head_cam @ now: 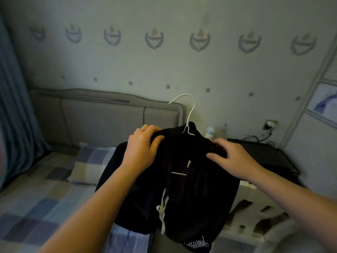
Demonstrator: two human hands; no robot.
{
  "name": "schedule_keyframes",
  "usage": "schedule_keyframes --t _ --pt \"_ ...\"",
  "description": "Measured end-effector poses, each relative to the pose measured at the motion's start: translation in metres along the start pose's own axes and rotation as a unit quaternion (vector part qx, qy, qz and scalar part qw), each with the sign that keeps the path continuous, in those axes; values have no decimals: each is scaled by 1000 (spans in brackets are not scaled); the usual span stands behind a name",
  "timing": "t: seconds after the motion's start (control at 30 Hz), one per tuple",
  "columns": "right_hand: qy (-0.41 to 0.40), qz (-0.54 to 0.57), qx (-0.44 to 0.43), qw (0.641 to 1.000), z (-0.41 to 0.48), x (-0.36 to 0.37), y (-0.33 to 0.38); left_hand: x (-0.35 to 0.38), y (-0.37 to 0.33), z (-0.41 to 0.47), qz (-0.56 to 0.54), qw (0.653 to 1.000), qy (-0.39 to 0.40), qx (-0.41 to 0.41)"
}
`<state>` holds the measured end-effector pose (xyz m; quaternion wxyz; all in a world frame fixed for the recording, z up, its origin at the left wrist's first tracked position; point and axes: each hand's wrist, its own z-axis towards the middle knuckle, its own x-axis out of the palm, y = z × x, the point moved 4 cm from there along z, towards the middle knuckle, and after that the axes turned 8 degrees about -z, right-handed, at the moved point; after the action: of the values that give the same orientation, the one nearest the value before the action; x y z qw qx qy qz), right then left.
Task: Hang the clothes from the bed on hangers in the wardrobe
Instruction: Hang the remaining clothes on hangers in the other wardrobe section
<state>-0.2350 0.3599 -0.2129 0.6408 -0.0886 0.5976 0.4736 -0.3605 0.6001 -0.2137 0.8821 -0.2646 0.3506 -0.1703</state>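
A black hooded top (184,196) with white drawstrings hangs on a white wire hanger (188,114), held up in the air over the bed (36,198). My left hand (143,148) grips the top's left shoulder, fingers curled over the fabric. My right hand (231,157) grips the right shoulder the same way. The hanger's hook sticks up above the collar, and its lower bar shows through the neck opening. White lettering is visible at the hem.
A checked pillow (89,165) lies near the padded headboard (102,115). A black bedside table (262,152) stands at the right with cables and a wall socket (269,125). Blue curtains (14,115) hang at the left. A light garment (255,212) lies at the lower right.
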Motion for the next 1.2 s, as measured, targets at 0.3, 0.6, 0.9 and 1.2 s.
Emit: schedule_keyframes --t 0.3,0.6,0.9,1.2 --pt "-128 -43 81 988 -61 -176 -106 129 -178 80 -71 987 44 137" --pt "-261 -103 135 950 -132 -343 -181 241 -346 143 -163 953 71 247" --pt "-361 -213 212 883 -208 -472 -233 339 -504 179 -247 907 97 326" --pt "-414 -356 325 772 -275 -582 -251 422 -653 202 -305 850 130 410"
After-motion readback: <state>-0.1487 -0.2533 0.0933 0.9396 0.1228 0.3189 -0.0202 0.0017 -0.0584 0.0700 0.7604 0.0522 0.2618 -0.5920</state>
